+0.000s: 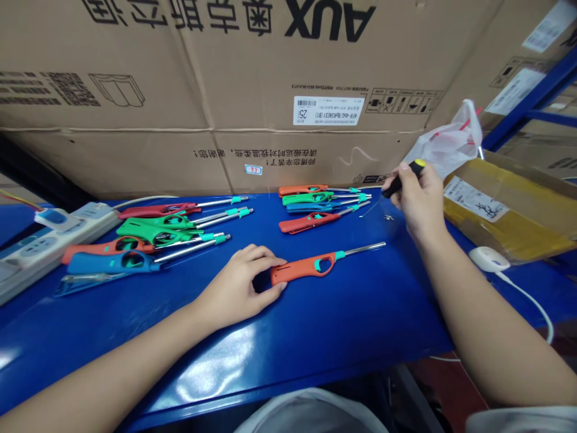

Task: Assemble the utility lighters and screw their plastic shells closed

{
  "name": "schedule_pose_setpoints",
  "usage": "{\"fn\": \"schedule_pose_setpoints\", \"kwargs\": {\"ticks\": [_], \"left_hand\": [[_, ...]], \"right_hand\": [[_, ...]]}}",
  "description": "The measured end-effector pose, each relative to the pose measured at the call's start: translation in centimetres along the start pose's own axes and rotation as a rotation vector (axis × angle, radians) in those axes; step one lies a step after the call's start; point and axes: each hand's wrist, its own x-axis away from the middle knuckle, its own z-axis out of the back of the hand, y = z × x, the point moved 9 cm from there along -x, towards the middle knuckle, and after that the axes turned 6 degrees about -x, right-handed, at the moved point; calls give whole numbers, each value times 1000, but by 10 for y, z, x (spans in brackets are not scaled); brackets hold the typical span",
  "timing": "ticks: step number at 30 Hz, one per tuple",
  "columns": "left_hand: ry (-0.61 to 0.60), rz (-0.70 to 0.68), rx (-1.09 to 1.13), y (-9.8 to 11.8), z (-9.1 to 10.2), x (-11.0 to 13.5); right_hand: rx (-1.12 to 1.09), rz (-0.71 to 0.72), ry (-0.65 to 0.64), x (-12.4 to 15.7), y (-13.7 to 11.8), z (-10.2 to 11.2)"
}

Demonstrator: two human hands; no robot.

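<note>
My left hand [246,279] pinches the rear end of an orange gas lighter [300,269] lying on the blue table, its metal tube pointing right. In my right hand [421,192] is a screwdriver [403,177] with a black and yellow handle; its thin shaft slants down to the left, above the table. A small pile of screws [388,218] lies just below that shaft. Beyond the orange lighter rests a group of several lighters, among them a red-orange lighter [309,223] at the front. Another group, with a blue lighter [112,262] nearest me, lies to the left.
A white power strip [49,240] runs along the left side. Behind the table stands a large cardboard box [252,90]. To the right are a taped carton [518,210], a clear plastic bag [446,141] and a white mouse [489,259] with its cable.
</note>
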Motion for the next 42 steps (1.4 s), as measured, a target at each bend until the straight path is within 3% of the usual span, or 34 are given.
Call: {"fn": "schedule_pose_setpoints", "kwargs": {"ticks": [6, 10, 13, 18, 22, 27, 42], "left_hand": [[-11, -26, 25, 6, -4, 1], [-21, -16, 45, 9, -4, 3], [43, 29, 132, 10, 3, 5], [193, 118, 352, 9, 19, 9], [239, 133, 398, 9, 23, 10], [236, 161, 393, 7, 21, 10], [230, 191, 433, 5, 21, 8]], "right_hand": [[-273, -90, -119, 43, -33, -54], [-508, -258, -323, 70, -48, -97], [-616, -375, -354, 83, -49, -114], [-700, -412, -325, 92, -37, -117], [-697, -469, -348, 97, -22, -117], [-710, -564, -348, 101, -9, -118], [-666, -622, -341, 108, -6, -121]]}}
